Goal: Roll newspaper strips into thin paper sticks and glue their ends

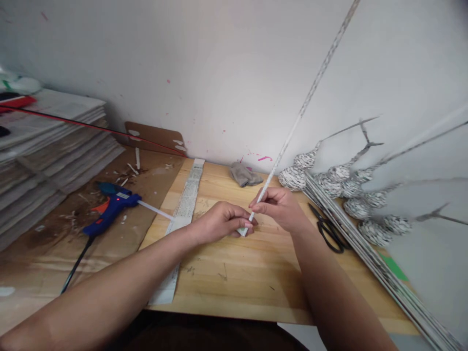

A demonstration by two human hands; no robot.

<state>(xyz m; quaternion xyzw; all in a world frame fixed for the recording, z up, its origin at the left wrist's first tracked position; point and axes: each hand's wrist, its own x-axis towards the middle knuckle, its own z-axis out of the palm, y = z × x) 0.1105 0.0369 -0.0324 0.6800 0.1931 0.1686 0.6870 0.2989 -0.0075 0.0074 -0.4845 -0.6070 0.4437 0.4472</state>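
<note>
The paper tube [302, 109] slants up over the counter [234, 282], its lower end pinched by the left hand [223, 222], its shaft held between the right hand's [281, 207] thumb and fingers. Light, even pressure should avoid creasing it.

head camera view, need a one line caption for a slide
Left hand and right hand hold a slanting paper stick over a wooden table, between a glue gun and scissors.

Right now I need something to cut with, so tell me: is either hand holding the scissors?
No, the left hand and right hand both grip the thin paper rod, while the scissors lie on the wooden table.
</note>
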